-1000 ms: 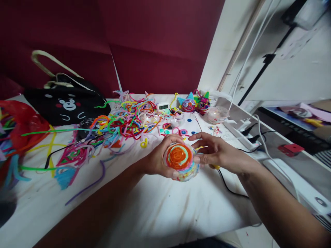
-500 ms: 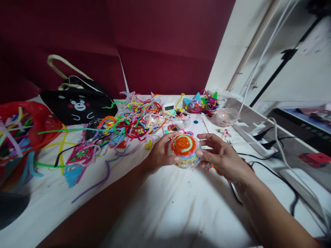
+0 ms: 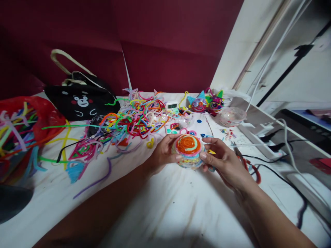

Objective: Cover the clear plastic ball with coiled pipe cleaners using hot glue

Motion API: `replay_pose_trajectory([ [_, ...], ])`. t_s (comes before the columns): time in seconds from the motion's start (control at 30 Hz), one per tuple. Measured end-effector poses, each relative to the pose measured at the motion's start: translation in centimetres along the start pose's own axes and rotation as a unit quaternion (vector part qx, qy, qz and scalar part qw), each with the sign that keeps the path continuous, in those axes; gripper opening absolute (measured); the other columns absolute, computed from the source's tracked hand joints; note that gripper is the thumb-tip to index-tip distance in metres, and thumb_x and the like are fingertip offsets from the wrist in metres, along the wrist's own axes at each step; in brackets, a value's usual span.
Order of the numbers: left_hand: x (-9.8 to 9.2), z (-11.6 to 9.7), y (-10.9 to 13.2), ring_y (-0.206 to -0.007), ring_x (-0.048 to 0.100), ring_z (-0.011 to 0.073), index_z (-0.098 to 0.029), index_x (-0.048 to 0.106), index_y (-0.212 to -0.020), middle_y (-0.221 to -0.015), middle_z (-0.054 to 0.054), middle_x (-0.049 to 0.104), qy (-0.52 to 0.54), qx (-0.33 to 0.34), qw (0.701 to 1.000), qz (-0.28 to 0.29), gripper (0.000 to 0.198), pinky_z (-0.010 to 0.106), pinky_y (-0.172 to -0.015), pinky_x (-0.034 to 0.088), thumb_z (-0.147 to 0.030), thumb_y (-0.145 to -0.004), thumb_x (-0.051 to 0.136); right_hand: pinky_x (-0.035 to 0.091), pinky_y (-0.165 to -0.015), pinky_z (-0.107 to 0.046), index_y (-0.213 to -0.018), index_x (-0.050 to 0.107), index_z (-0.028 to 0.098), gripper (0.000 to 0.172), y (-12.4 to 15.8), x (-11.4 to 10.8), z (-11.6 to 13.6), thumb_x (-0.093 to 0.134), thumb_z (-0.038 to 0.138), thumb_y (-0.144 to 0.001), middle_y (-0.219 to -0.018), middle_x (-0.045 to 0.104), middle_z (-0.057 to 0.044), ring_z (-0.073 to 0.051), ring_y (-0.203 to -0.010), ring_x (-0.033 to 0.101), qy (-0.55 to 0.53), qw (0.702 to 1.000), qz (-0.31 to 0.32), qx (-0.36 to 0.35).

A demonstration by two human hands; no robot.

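Between my two hands sits a clear plastic ball [image 3: 190, 151] with an orange, mint and pink pipe-cleaner spiral on its upper face and coloured bits showing lower down. My left hand [image 3: 165, 151] curls round its left side, thumb at the front. On the right side my right hand [image 3: 218, 156] grips it with thumb and fingers; something small and yellow shows by these fingers, its kind unclear. Just beyond the ball lie pink pipe-cleaner rings [image 3: 191, 132] and a blue disc [image 3: 199, 121]. Red-handled pliers or scissors [image 3: 245, 162] rest right of my right hand.
A tangled heap of pipe cleaners [image 3: 137, 117] spreads over the table's left. Behind stand a black bag [image 3: 82, 101], a small digital clock [image 3: 171, 105] and two decorated balls with pointed ears [image 3: 198, 102]. A clear bowl [image 3: 232, 116] and a power strip [image 3: 261, 143] with cables are at right.
The view has shifted slightly, moving the scene rightward. Both hands keep hold of the ball, and the red-handled tool is now less hidden by my right hand.
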State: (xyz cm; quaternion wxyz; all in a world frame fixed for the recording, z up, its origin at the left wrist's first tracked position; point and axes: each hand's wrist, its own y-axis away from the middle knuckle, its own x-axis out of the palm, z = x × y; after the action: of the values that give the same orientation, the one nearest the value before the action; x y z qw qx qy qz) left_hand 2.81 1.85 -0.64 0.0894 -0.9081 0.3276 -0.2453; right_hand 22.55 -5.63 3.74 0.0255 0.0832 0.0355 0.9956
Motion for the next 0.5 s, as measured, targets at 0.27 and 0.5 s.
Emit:
replay_pose_trajectory([
  [0.27,-0.27,-0.19,0.09,-0.123,0.056,0.0299,-0.02,0.061,-0.119,-0.129,0.012,0.063,-0.029,0.006,1.0,-0.001,0.057,0.042,-0.103,0.043,-0.023,-0.066,0.082,0.055,-0.05,-0.026,-0.114,0.055,0.025,0.066,-0.06,-0.32,-0.21,0.091,0.035,-0.06,-0.098,0.059,-0.001,-0.014,-0.067,0.063,0.013,1.0,0.0,0.001],
  [0.5,-0.65,-0.26,-0.05,-0.111,0.062,0.0275,-0.019,0.063,-0.113,-0.12,0.011,0.066,-0.039,-0.011,0.999,0.006,0.053,0.041,-0.096,0.047,-0.021,-0.064,0.083,0.056,-0.051,-0.028,-0.113,0.053,0.025,0.069,0.03,-0.51,0.02,0.091,0.037,-0.058,-0.096,0.059,-0.001,-0.014,-0.068,0.062,0.023,1.0,0.003,0.015],
])
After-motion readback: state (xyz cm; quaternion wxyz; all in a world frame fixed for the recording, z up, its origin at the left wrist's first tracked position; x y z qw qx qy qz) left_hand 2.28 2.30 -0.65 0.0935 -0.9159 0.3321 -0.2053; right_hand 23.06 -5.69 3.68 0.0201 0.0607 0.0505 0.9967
